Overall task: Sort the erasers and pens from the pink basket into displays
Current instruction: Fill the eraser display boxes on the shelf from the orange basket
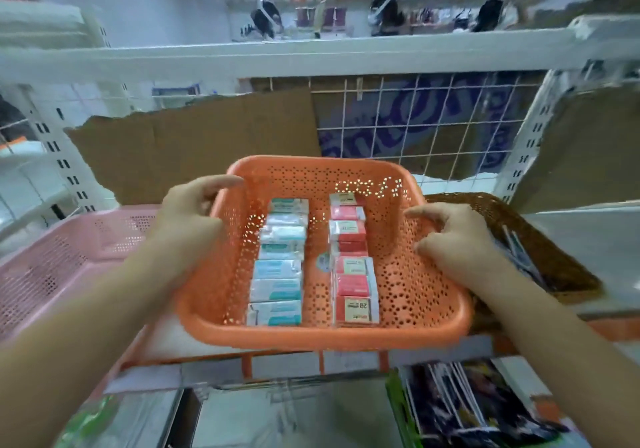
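Note:
An orange perforated basket sits in the middle of the shelf. Inside it lie two rows of boxed erasers: a blue-and-white row on the left and a red row on the right. My left hand grips the basket's left rim, fingers curled over the edge. My right hand holds the right rim the same way. The pink basket stands to the left, partly behind my left arm; its contents are hidden.
A dark brown woven basket sits right of the orange one. Torn cardboard and a white wire grid back the shelf. White shelf uprights stand at both sides. Below the shelf edge lie packaged goods.

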